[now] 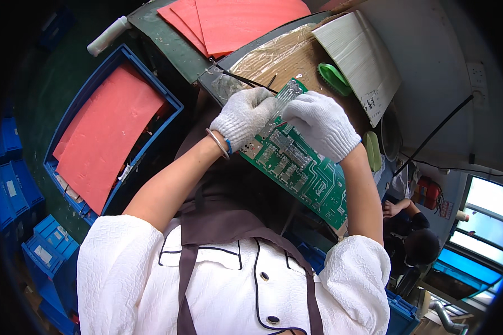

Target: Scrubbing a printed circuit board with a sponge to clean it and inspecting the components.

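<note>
A long green circuit board [299,167] is held slanted, its long axis running upper-left to lower-right; its far end is apparently pinched by gloved fingers of the left hand [245,116] and right hand [320,124].

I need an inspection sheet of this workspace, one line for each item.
Surface: brown cardboard-covered bench, partly under clear film.
Job's things: long green circuit board, held tilted over the lap.
Clutter: pink foam sheets; white ribbed panel; green brush.
Grippers: left hand and right hand, white knit gloves, both gripping the board's upper end.
Cables: thin black rod or cable at right.
Surroundings: blue crate with pink foam; another person seated lower right.
</note>
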`<state>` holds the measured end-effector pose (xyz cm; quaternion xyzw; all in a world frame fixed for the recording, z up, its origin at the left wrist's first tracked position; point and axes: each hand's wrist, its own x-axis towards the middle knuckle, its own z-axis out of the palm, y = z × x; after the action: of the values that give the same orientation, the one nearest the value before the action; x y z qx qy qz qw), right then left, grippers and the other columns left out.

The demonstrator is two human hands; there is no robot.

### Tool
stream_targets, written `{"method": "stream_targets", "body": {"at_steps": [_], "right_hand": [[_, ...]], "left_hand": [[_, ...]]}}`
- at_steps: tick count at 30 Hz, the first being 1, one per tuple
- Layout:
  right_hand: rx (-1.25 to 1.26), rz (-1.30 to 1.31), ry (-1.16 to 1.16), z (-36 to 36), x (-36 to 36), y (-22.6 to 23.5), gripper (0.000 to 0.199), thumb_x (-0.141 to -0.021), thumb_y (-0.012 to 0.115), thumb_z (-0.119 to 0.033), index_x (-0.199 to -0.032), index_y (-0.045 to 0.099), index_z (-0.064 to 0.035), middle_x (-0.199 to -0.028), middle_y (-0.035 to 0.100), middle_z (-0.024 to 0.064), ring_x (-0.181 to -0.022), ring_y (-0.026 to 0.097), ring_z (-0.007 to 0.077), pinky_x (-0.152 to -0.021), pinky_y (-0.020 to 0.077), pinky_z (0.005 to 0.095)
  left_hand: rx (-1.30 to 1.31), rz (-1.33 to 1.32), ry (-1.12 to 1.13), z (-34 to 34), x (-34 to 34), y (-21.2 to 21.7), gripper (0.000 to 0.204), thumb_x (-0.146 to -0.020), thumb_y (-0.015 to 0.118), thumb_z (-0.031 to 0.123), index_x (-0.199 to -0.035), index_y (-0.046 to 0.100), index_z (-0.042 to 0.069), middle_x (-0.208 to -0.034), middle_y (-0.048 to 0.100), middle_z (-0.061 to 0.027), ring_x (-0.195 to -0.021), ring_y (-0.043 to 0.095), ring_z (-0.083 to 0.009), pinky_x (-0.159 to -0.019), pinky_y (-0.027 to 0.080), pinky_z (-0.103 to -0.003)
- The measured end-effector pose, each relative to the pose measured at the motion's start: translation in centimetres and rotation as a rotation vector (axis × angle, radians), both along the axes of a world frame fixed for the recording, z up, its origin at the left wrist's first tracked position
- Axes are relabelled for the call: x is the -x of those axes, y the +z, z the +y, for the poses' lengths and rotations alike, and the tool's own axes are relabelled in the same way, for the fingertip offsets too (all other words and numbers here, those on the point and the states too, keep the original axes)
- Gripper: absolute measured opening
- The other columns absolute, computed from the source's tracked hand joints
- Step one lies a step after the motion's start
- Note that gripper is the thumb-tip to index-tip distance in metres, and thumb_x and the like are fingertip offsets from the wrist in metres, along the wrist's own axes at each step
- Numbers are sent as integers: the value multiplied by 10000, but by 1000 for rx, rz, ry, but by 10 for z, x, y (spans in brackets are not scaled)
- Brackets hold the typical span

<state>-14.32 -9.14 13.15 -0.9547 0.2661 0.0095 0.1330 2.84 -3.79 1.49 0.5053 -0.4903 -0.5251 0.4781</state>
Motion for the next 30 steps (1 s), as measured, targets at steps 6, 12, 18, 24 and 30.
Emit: {"method": "stream_targets", "body": {"at_steps": [6, 12, 18, 24, 30], "right_hand": [[-76, -64, 67, 13, -5, 0, 104, -817, 704, -41, -900, 709, -102, -870, 684, 87, -905, 660, 301, -806, 531, 420], [-1, -6, -22, 10, 2, 3, 98, -811, 696, -43, -884, 699, -109, -862, 676, 84, -911, 657, 314, -817, 530, 424], [80, -11, -57, 0, 3, 0, 105, -809, 706, -36, -886, 698, -106, -873, 681, 82, -926, 659, 306, -833, 532, 424], [-20, -36, 10, 5, -1, -5, 92, -822, 696, -43, -887, 695, -108, -858, 689, 67, -925, 663, 294, -826, 531, 409], [-19, -91, 33, 14, 0, -2, 95, -811, 696, -34, -871, 692, -108, -859, 687, 80, -887, 665, 301, -788, 536, 409]], "left_hand": [[-41, 77, 11, 0, 2, -4, 250, -982, 591, 213, -1012, 688, -16, -834, 665, -22, -778, 574, -87, -714, 491, -283], [10, -6, 19, 0, 1, -3, 246, -986, 588, 209, -1015, 693, -11, -839, 669, -18, -777, 579, -87, -716, 494, -278], [2, 16, 22, 0, 2, -6, 238, -990, 584, 207, -1010, 695, -2, -824, 665, -20, -767, 573, -76, -705, 490, -271], [1, 17, 46, -2, 2, -5, 310, -947, 599, 267, -975, 706, -23, -808, 701, -157, -745, 673, -215, -722, 528, -363], [-58, 109, 14, 3, 3, 0, 247, -986, 588, 212, -996, 691, -12, -810, 653, -21, -748, 560, -81, -690, 478, -271]]}}
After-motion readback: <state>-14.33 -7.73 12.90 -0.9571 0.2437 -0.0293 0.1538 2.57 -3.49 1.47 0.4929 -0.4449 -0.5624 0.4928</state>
